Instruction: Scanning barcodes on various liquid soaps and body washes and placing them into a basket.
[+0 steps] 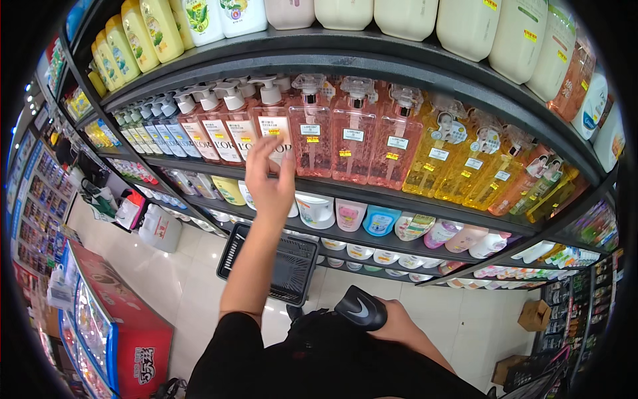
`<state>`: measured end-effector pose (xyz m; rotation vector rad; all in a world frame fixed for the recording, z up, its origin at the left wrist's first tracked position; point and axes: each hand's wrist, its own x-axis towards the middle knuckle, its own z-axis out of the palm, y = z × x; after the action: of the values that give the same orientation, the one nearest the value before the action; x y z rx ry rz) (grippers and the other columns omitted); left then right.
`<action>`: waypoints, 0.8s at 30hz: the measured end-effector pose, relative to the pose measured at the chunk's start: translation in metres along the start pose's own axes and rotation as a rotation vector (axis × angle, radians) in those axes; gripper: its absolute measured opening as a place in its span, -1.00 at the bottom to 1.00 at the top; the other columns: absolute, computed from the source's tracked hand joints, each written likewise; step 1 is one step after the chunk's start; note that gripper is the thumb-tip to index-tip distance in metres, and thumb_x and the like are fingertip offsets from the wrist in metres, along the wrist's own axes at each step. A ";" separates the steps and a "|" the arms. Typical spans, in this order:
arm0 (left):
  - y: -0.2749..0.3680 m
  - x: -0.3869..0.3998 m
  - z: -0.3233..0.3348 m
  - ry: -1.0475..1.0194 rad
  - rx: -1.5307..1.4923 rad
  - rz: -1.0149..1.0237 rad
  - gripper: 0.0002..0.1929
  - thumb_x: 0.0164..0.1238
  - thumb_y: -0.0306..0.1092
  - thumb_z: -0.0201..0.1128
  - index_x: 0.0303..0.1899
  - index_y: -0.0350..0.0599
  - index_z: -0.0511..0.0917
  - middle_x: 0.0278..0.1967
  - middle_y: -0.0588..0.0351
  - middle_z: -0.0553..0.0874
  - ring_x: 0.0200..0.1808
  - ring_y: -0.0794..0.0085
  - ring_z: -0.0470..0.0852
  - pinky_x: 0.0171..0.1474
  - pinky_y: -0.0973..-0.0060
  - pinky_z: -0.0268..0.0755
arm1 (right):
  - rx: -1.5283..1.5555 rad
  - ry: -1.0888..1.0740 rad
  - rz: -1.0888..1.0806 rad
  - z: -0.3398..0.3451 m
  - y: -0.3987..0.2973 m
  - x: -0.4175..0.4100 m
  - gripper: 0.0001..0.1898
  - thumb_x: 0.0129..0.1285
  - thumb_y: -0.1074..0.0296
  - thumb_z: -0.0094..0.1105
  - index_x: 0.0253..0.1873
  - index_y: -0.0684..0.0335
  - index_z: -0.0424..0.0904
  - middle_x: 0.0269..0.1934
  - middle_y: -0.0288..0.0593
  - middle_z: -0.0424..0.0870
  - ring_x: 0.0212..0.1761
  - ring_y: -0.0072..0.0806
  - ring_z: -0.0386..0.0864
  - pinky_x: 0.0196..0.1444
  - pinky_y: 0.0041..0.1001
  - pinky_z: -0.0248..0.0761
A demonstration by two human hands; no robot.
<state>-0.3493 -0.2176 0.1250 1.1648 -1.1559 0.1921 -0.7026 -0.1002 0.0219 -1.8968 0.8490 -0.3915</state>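
Observation:
My left hand (269, 174) is raised in front of the middle shelf, its fingers apart and slightly curled. The fingertips overlap the white label of a pink pump bottle (271, 117); whether they touch it I cannot tell. Alongside to the left stand similar pink bottles (235, 119) with white pumps. To the right are square pink bottles (310, 152) with clear caps, bearing yellow price stickers. Low by my body, my right hand (397, 321) grips a black handheld barcode scanner (361, 309), its head facing left.
A black shopping basket (294, 264) sits on the floor below my left forearm. Yellow bottles (418, 154) line the shelf's right side, and large cream bottles (406, 20) stand above. A red display freezer (142, 344) is at lower left. Cardboard boxes (534, 315) lie at right.

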 end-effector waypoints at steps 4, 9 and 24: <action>0.047 0.054 0.005 -0.155 0.047 -0.055 -0.57 0.46 -0.33 0.48 0.24 -0.34 0.63 0.21 -0.22 0.74 -0.29 0.30 0.83 -0.13 0.42 0.63 | 0.017 -0.037 0.001 0.003 -0.005 0.008 -0.41 0.01 0.16 0.58 0.17 0.23 0.70 -0.13 0.10 0.85 -0.04 0.08 0.82 0.07 -0.13 0.65; 0.057 0.105 0.023 -0.256 0.242 0.137 -0.46 0.45 -0.23 0.52 0.32 -0.34 0.60 0.08 -0.19 0.83 -0.30 0.36 0.80 -0.17 0.41 0.63 | 0.047 -0.087 0.000 0.006 -0.023 0.018 -0.42 0.01 0.15 0.58 0.17 0.20 0.71 -0.11 0.11 0.84 -0.02 0.11 0.81 0.09 -0.11 0.64; 0.050 0.122 0.038 -0.394 0.582 0.137 -0.55 0.48 -0.08 0.40 0.18 -0.24 0.71 -0.25 -0.28 0.84 -0.14 -0.21 0.82 -0.01 0.03 0.63 | 0.063 -0.035 0.007 0.015 -0.028 0.015 -0.37 -0.01 0.24 0.60 0.22 0.28 0.69 -0.07 0.10 0.85 -0.04 0.04 0.83 0.10 -0.20 0.65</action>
<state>-0.3494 -0.2766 0.2494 1.6850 -1.5892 0.4384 -0.6724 -0.0928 0.0379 -1.8366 0.8112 -0.3754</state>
